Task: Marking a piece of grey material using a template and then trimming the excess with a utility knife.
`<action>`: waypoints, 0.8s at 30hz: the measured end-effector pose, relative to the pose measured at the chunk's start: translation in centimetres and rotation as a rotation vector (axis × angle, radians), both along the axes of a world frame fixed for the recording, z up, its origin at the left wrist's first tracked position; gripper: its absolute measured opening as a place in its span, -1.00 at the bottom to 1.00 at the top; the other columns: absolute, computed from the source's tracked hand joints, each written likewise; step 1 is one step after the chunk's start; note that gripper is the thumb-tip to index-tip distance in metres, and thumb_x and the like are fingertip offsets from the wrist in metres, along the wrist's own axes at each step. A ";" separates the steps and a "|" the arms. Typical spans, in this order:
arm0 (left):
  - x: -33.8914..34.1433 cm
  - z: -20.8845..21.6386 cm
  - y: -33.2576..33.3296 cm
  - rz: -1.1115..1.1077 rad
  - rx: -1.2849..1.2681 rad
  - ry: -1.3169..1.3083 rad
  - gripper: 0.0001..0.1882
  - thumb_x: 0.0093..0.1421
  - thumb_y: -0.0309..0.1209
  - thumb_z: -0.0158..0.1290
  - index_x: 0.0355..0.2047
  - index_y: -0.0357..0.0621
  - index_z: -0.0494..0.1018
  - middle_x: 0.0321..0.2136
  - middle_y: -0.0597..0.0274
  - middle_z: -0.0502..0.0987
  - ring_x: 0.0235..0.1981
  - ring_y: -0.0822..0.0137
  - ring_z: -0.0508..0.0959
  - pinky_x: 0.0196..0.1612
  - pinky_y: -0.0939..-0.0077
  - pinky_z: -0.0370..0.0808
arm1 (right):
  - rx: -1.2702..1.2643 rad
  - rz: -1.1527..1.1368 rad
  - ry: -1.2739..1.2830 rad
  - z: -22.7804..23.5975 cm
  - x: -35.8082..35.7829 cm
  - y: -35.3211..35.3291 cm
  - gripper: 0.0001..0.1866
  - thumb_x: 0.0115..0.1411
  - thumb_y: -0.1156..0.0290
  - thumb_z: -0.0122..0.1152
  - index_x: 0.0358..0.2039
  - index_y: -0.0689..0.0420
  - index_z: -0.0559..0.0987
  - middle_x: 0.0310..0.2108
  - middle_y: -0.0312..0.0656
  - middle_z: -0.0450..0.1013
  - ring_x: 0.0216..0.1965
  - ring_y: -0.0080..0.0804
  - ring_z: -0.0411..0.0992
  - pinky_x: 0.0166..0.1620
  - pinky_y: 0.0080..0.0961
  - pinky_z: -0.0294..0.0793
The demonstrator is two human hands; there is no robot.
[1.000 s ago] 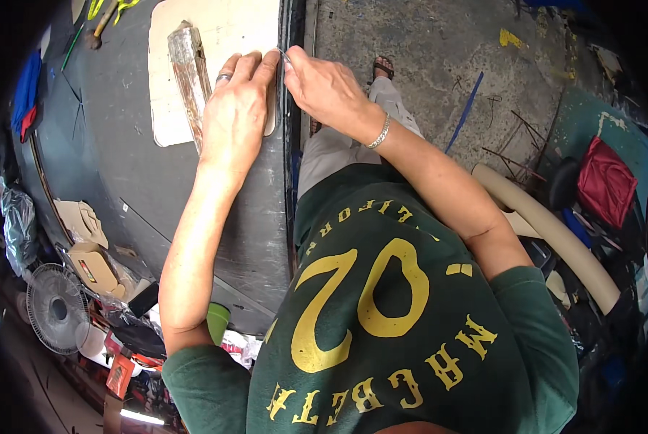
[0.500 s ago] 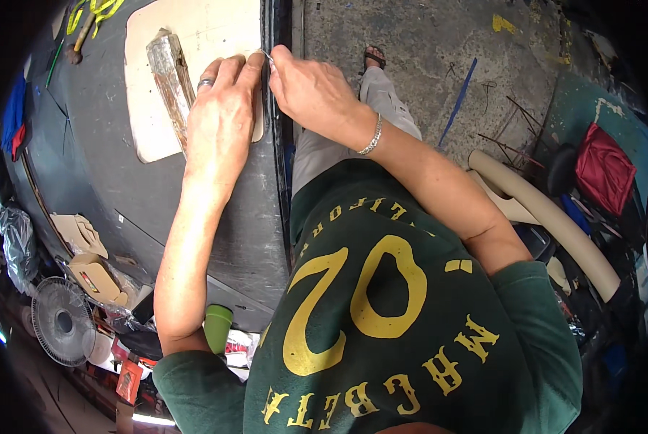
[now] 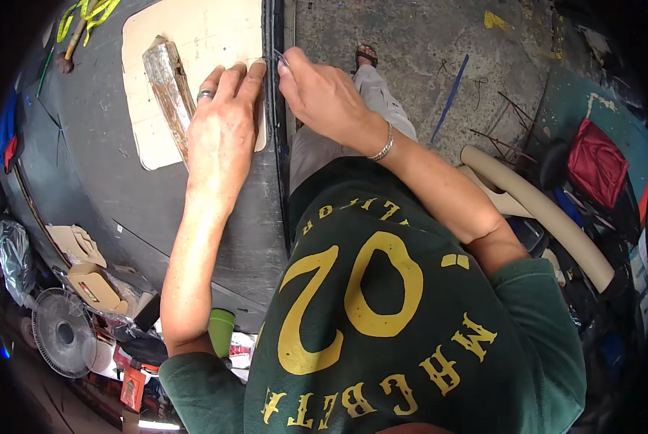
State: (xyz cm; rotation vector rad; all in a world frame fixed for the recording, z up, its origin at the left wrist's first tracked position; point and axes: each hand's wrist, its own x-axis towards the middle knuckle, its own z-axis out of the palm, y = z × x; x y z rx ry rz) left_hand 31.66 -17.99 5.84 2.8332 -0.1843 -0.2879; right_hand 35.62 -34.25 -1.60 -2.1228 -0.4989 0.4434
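My left hand (image 3: 222, 126), with a ring on one finger, lies palm down with its fingers stretched over a pale cream cardboard sheet (image 3: 222, 29) on the dark worktable. Its fingertips rest near the sheet's right edge. Under the wrist side of that hand runs the lower end of a long, rough block (image 3: 165, 72), partly silvery and brown, lying on the sheet. Just beyond the table's black edge (image 3: 272, 108), my right hand (image 3: 327, 98) is closed in a pinch on a small, thin silvery tool (image 3: 282, 61). Most of the tool is hidden by the fingers.
A hammer (image 3: 66, 61) and yellow tape (image 3: 100, 11) lie at the table's far left. To the lower left are a fan (image 3: 64, 333), an open cardboard box (image 3: 96, 288) and a green cup (image 3: 221, 331). A beige roll (image 3: 544, 220) and red cloth (image 3: 598, 163) are right.
My right hand has drawn slightly right, away from the table edge and the left fingertips, with the silvery tool in it. My left hand stays flat on the sheet; the view has shifted slightly.
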 end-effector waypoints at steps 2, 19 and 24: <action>-0.2 0.0 0.1 0.005 -0.002 -0.002 -0.54 0.22 -0.54 0.05 0.16 -0.12 0.45 0.05 0.03 0.52 0.13 -0.04 0.50 0.12 0.18 0.54 | -0.008 -0.034 0.013 0.5 -0.3 0.2 -0.82 0.35 0.37 0.03 -0.28 0.23 0.34 -0.55 0.14 0.48 -0.43 0.27 0.48 -0.34 0.10 0.45; -0.1 0.1 -0.4 0.004 0.004 -0.020 -0.55 0.23 -0.53 0.08 0.15 -0.12 0.47 0.05 0.06 0.51 0.13 -0.04 0.50 0.08 0.16 0.57 | -0.074 0.046 0.087 0.6 0.2 0.0 -0.81 0.32 0.37 0.06 -0.29 0.24 0.35 -0.54 0.18 0.49 -0.40 0.26 0.51 -0.31 0.08 0.50; -0.2 0.5 -0.1 0.018 -0.003 -0.025 -0.55 0.22 -0.53 0.05 0.15 -0.09 0.47 0.06 0.07 0.51 0.14 -0.04 0.49 0.11 0.17 0.55 | -0.164 0.106 0.133 2.3 1.5 0.5 -0.78 0.32 0.35 0.04 -0.22 0.28 0.42 -0.50 0.21 0.52 -0.36 0.26 0.53 -0.27 0.06 0.52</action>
